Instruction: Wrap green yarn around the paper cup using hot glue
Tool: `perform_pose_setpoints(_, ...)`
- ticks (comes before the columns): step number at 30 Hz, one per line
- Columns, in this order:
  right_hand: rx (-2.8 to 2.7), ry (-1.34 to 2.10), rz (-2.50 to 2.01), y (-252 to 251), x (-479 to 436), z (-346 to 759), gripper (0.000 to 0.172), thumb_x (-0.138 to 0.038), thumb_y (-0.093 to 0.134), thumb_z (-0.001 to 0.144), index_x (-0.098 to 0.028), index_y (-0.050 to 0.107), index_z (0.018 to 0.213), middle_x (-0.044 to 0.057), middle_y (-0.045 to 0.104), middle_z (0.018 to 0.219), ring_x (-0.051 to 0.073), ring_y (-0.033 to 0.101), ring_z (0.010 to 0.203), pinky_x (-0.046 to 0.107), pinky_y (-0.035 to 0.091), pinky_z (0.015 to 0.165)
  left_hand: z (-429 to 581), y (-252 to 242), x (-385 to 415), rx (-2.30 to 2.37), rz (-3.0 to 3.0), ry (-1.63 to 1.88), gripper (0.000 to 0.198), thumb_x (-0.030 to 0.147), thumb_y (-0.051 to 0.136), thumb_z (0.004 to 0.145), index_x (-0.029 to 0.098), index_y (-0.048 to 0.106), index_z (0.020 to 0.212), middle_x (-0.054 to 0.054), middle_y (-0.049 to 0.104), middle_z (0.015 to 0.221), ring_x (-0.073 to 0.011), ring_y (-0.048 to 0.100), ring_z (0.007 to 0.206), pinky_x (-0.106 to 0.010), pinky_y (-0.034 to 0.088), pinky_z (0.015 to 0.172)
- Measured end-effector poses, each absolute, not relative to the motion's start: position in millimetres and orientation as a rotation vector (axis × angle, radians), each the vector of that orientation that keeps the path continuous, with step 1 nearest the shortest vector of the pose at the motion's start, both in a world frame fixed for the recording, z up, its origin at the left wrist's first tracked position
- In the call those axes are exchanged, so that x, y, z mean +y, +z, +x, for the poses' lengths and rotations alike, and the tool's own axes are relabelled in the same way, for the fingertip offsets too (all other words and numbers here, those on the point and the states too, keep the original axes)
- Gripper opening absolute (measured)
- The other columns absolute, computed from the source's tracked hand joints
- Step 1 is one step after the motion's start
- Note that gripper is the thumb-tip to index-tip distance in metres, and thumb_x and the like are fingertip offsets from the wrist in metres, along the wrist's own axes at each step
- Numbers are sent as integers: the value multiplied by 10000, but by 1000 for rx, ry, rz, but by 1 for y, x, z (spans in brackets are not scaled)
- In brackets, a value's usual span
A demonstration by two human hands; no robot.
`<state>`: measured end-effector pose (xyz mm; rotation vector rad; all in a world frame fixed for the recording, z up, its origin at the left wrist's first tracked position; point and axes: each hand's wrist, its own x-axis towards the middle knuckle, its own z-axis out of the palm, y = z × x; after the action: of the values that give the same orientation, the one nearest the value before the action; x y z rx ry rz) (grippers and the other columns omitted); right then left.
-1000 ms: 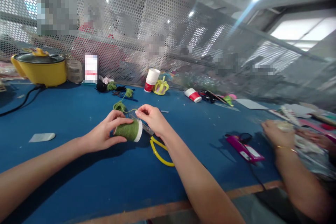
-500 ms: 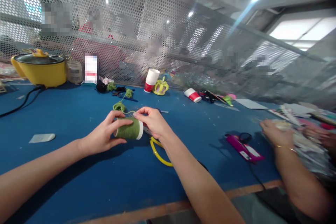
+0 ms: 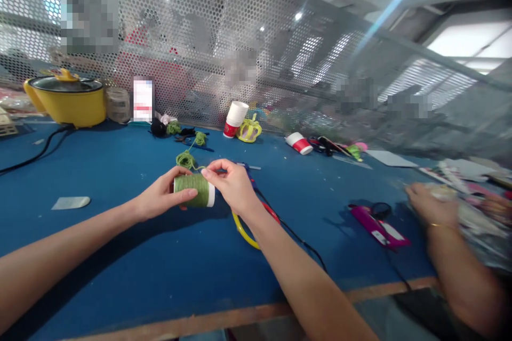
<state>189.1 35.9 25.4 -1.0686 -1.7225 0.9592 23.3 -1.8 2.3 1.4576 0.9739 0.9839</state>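
A paper cup wound with green yarn (image 3: pixel 192 190) lies on its side just over the table, its white end toward the right. My left hand (image 3: pixel 165 192) grips it from the left, thumb across the front and fingers behind. At the cup's upper right, my right hand (image 3: pixel 232 184) pinches the green yarn strand between thumb and fingertips. That strand leads back to a loose bundle of green yarn (image 3: pixel 186 159) behind the cup. Yellow-and-red-handled scissors (image 3: pixel 245 233) lie partly hidden under my right wrist and forearm.
Along the mesh partition stand a yellow electric pot (image 3: pixel 76 106), a phone (image 3: pixel 143 98), stacked paper cups (image 3: pixel 236 117) and a yellow crown-shaped piece (image 3: pixel 249 130). A tipped cup (image 3: pixel 299 143) and a purple case (image 3: pixel 376 226) lie rightward. Another person's hand (image 3: pixel 432 205) works at right.
My left hand has shifted its grip: the fingers went from over the cup to behind it, the thumb now across its front. My right hand still pinches the yarn. The camera view has shifted slightly.
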Motion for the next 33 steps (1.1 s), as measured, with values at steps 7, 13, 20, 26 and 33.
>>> perform_pose_setpoints(7, -1630, 1153, -1075, 25, 38, 191, 218, -343, 660, 621, -161, 551, 668, -23, 542, 559, 90, 465, 485, 233, 372, 496, 20, 0, 0, 1050, 1792, 1014, 409, 373, 608, 706, 168, 421, 1006, 14, 454, 786, -122, 478, 655, -245, 437, 564)
perform_pose_setpoints(13, -1634, 1186, -1119, 24, 39, 191, 223, -348, 664, 616, -159, 558, 671, -35, 520, 505, 83, 446, 458, 219, 353, 467, 18, -3, 1, 1081, 1927, 996, 417, 392, 597, 712, 174, 417, 1018, -19, 496, 866, -155, 499, 730, -286, 452, 639)
perform_pose_setpoints(20, -1676, 1254, -1178, 27, 37, 190, 187, -314, 660, 622, -160, 564, 665, -46, 508, 488, 72, 436, 419, 206, 351, 426, 17, -8, 0, 1072, 2067, 1040, 588, 339, 606, 724, 196, 288, 1197, -82, 506, 1043, -205, 546, 892, -357, 467, 780)
perform_pose_setpoints(26, -1750, 1307, -1163, 24, 40, 194, 177, -284, 664, 640, -160, 594, 746, -5, 600, 615, 119, 561, 580, 262, 456, 594, 17, -5, -1, 1020, 2347, 972, 572, 320, 588, 761, 209, 332, 1260, -102, 490, 1135, -239, 492, 1050, -370, 426, 890)
perform_pose_setpoints(33, -1910, 1197, -1125, 28, 38, 192, 368, -337, 690, 621, -165, 559, 918, 48, 602, 948, 105, 563, 697, 263, 471, 657, 15, -7, 0, 1027, 2375, 959, 457, 349, 588, 756, 173, 432, 1149, -103, 515, 1064, -227, 521, 981, -364, 446, 856)
